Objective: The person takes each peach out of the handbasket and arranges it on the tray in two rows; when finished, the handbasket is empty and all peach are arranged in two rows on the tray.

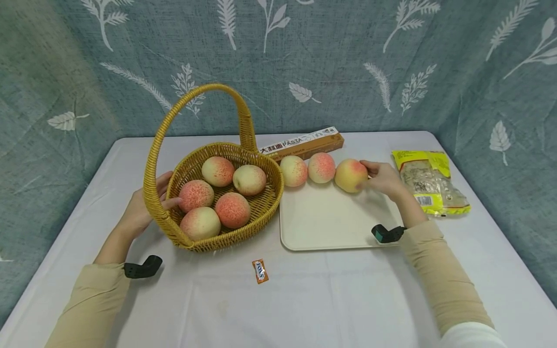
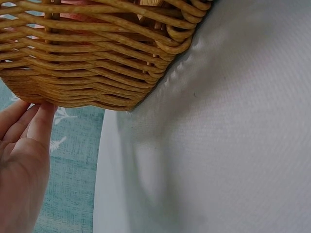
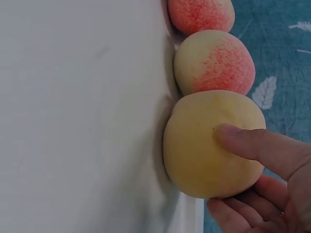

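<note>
The right hand [image 1: 383, 180] grasps a peach [image 1: 350, 175] at the far edge of the cream tray [image 1: 330, 227], toward the tray's far right corner. The right wrist view shows the thumb [image 3: 248, 143] pressed on the peach's yellow side and the other fingers [image 3: 233, 213] curled under and behind it, so the fruit sits between thumb and fingers while resting on the tray. This peach is the rightmost of 3 in a row along that far edge; the middle peach [image 1: 321, 167] is just beside it and the third peach [image 1: 293, 170] lies next to the basket.

The left hand [image 1: 141, 208] rests against the left outer wall of the wicker basket [image 1: 261, 208], fingers straight and relaxed, their tips touching the woven side and the base of the handle. The basket stands on the white tablecloth [image 1: 304, 299] just left of the tray and holds 5 peaches.

A pasta box [image 1: 304, 143] lies behind the tray, a yellow packet [image 1: 428, 181] near the table's right edge, and a small orange candy [image 1: 259, 270] toward the near edge.
</note>
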